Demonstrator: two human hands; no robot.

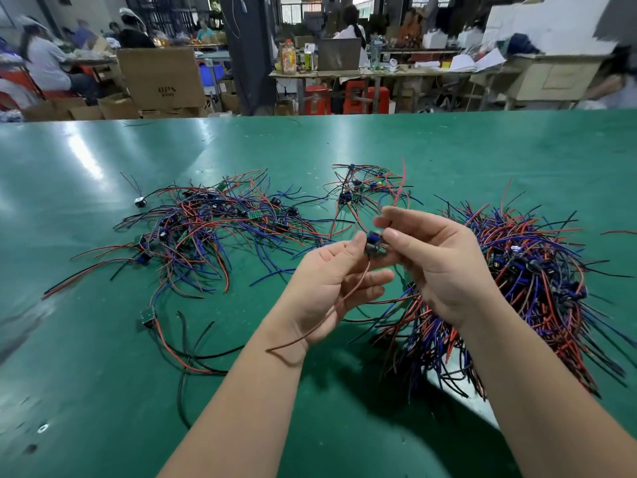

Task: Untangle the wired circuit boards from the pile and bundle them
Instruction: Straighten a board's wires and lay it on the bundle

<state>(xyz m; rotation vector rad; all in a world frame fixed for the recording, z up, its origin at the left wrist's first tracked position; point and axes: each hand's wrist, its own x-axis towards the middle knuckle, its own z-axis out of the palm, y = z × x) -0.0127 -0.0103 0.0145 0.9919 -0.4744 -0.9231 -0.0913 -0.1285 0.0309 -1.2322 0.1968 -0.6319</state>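
Both hands hold one small wired circuit board (374, 243) with a blue part, raised above the green table (103, 391). My left hand (331, 288) pinches it from the left and my right hand (437, 260) from the right. A red wire trails from the board down across my left palm. A loose tangle of red, blue and black wired boards (203, 229) lies to the left. A denser heap (531, 281) lies under and right of my right hand. A small cluster (362, 191) sits beyond my hands.
A single board with red and black leads (148, 317) lies near the front left. A small round part (140, 202) rests at the far left of the tangle. Beyond the table's far edge are cardboard boxes (162, 81), benches and seated people.
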